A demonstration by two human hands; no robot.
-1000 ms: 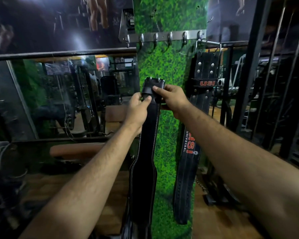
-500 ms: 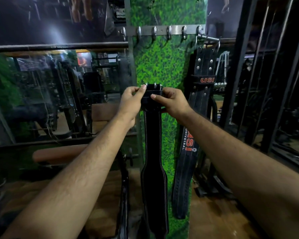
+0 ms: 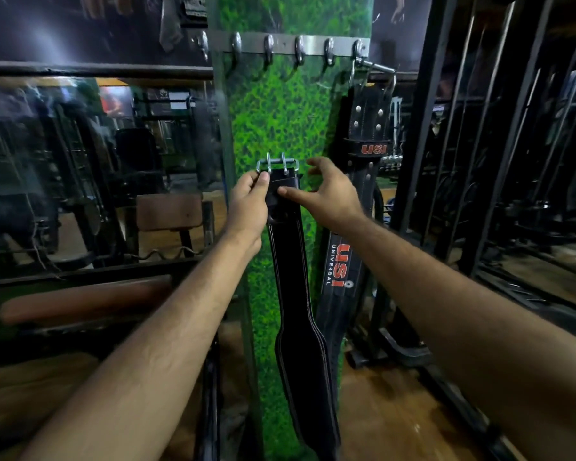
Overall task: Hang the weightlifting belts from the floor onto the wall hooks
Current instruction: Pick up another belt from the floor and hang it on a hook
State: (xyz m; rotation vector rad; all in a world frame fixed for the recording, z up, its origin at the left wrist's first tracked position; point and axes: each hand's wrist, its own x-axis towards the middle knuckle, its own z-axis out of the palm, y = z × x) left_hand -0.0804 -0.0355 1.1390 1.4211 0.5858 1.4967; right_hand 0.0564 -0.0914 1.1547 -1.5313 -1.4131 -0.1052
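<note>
green wall panel [image 3: 280,121]: standing dead ahead, fake-grass look, carrying the whole setup.
hook rail [image 3: 285,48]: running along the top of the panel, a row of metal hooks, most of them looking free.
USI belt [image 3: 368,154]: already hanging by its buckle off the far-right hook, so one belt done.
black belt [image 3: 300,327]: dangling straight down in front of the panel, buckle end up, well below the rail.
left hand [image 3: 248,202]: pinching the belt top just under the buckle, carrying the weight.
right hand [image 3: 333,191]: fingers spread and loose, only the thumb tip touching the strap.
buckle [image 3: 277,165]: poking up above the left thumb, prongs sticking upward.
step: looking like mid-hang, lining things up.
next: probably lifting the buckle up and looping its frame over a free hook, keeping prongs clear.
</note>
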